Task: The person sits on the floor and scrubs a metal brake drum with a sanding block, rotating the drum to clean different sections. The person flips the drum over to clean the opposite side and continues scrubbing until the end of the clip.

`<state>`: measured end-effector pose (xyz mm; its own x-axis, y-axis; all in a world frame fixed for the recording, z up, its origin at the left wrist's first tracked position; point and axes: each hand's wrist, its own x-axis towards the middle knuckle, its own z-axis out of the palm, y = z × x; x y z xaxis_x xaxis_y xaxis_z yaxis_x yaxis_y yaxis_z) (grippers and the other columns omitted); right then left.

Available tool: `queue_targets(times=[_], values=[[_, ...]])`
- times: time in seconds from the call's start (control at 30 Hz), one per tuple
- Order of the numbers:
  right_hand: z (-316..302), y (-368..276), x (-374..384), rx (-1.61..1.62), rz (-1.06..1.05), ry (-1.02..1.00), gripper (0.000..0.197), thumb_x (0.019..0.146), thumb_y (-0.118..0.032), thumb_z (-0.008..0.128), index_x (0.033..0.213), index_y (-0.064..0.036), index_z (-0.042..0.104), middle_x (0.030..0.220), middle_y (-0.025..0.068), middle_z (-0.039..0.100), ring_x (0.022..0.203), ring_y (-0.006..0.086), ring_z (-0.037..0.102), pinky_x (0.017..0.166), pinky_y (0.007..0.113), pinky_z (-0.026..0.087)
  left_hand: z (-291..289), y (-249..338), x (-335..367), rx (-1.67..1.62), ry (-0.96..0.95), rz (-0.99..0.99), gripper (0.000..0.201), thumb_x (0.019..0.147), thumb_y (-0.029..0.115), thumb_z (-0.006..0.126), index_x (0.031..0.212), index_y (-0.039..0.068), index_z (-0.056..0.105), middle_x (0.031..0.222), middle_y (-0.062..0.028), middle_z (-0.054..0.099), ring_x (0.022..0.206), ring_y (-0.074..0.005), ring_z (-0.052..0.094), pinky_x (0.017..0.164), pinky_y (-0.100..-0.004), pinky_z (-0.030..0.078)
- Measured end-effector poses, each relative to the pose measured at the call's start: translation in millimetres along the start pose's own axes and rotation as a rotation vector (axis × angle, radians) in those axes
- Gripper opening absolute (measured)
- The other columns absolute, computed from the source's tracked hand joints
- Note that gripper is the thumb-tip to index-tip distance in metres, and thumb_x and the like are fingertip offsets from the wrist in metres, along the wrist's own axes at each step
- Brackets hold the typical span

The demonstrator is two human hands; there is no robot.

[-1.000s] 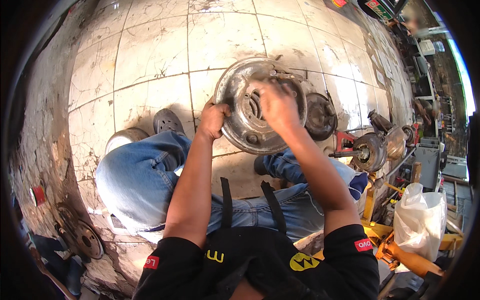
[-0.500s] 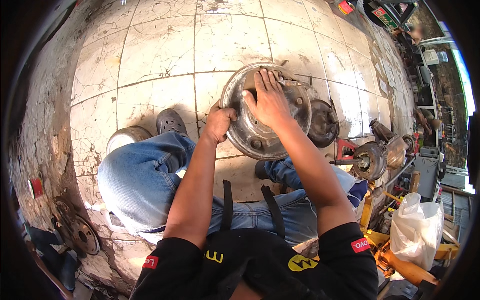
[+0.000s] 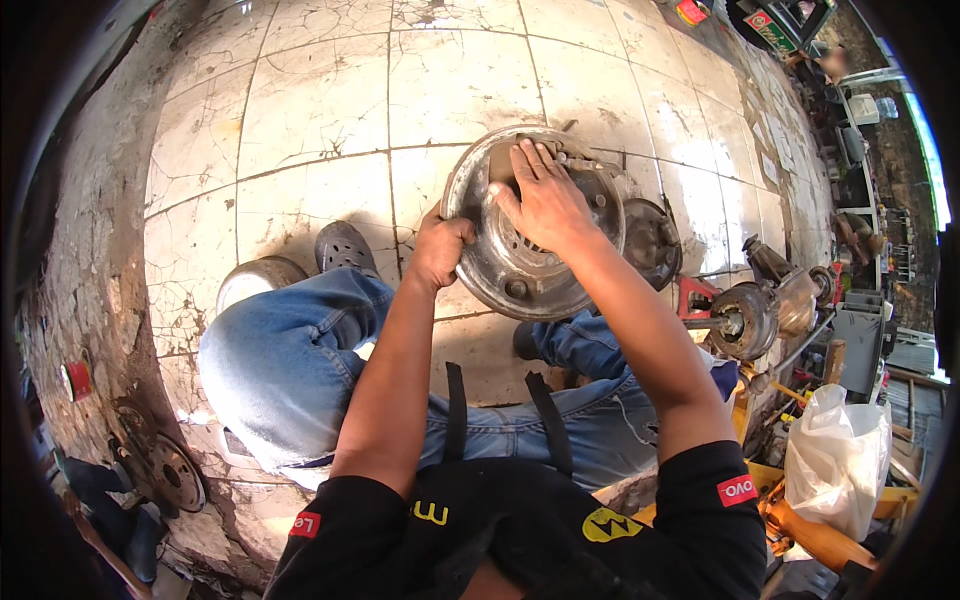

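Observation:
A round, dished metal brake plate (image 3: 516,289) with a raised rim stands tilted in front of my knees, over the tiled floor. My left hand (image 3: 438,249) is closed round its left edge, thumb over the rim. My right hand (image 3: 548,200) lies flat on the upper part of the plate, its fingers stretched out. A flat brown piece (image 3: 502,163) shows beside the fingers; its kind is hard to tell. Near the fingertips, a small metal fitting (image 3: 580,164) sits at the plate's upper right. A second, darker brake plate (image 3: 652,246) rests on the floor just behind it.
An axle part with a hub (image 3: 742,322) lies at the right beside a red stand (image 3: 696,298). Further right are a white plastic bag (image 3: 838,462) and an orange metal part (image 3: 822,540). At the left are a round metal drum (image 3: 258,280) and a disc (image 3: 176,474).
My right wrist and forearm have shifted slightly right, and slots near the plate's middle show more. My left hand keeps its hold on the edge. The whole view has shifted a little.

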<state>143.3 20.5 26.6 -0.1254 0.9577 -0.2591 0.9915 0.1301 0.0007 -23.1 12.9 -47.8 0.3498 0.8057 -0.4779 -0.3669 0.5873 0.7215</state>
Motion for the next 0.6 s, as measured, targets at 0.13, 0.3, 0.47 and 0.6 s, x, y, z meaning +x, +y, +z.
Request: queue_targets(times=[0.13, 0.3, 0.47, 0.6], values=[[5.9, -12.1, -2.4, -0.004, -0.009, 0.008, 0.076, 0.1, -0.057, 0.012, 0.151, -0.0009, 0.018, 0.158, 0.017, 0.015, 0.148, 0.0295, 0.011, 0.121, 0.04, 0.008, 2.5, 7.7, -6.0, -0.001, 0.035, -0.004, 0.042, 0.066, -0.003, 0.054, 0.107, -0.002, 0.059, 0.082, -0.0094, 0.059, 0.065, -0.0203, 0.057, 0.057, -0.0316, 0.051], [6.2, -17.1, 3.7, -0.049, 0.06, 0.016, 0.076, 0.099, -0.057, 0.009, 0.151, -0.0019, 0.018, 0.158, 0.0163, 0.016, 0.147, 0.029, 0.012, 0.121, 0.041, 0.009, 2.0, 5.5, -3.4, 0.0, 0.039, -0.021, 0.034, 0.067, -0.002, 0.055, 0.1, -0.004, 0.06, 0.078, -0.009, 0.058, 0.063, -0.0195, 0.054, 0.053, -0.0321, 0.047], [-8.0, -13.8, -2.7, -0.017, 0.012, -0.022, 0.073, 0.101, -0.053, 0.014, 0.15, 0.0004, 0.021, 0.157, 0.0195, 0.018, 0.147, 0.0297, 0.014, 0.121, 0.042, 0.008, -2.9, 0.9, -0.7, 0.0, 0.046, -0.017, 0.036, 0.066, -0.002, 0.055, 0.103, -0.004, 0.059, 0.076, -0.0083, 0.057, 0.061, -0.0189, 0.054, 0.052, -0.0317, 0.047], [17.0, -25.4, -0.9, -0.086, 0.039, 0.126, 0.072, 0.101, -0.053, 0.018, 0.149, -0.0007, 0.025, 0.157, 0.0179, 0.021, 0.146, 0.0289, 0.018, 0.12, 0.043, 0.012, 4.3, 6.4, -3.5, 0.032, 0.029, -0.033, 0.038, 0.067, -0.003, 0.055, 0.105, -0.003, 0.058, 0.079, -0.0095, 0.059, 0.062, -0.0196, 0.057, 0.052, -0.0316, 0.049]])
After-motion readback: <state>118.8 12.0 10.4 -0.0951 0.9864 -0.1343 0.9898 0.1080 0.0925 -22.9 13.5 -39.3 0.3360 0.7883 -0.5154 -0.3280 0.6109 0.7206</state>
